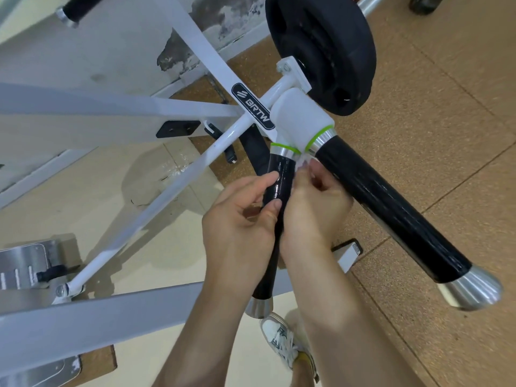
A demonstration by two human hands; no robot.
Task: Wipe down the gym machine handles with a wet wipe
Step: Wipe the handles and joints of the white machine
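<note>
Cream tile and tan cork flooring lie under the white machine frame. The left hand grips the slim black handle mid-length. Its long axis runs from the green-ringed collar down toward the person, and the right hand, touching its right side, pinches the wet wipe near the collar. The thick handle points lower right, nearer the right hand.
</note>
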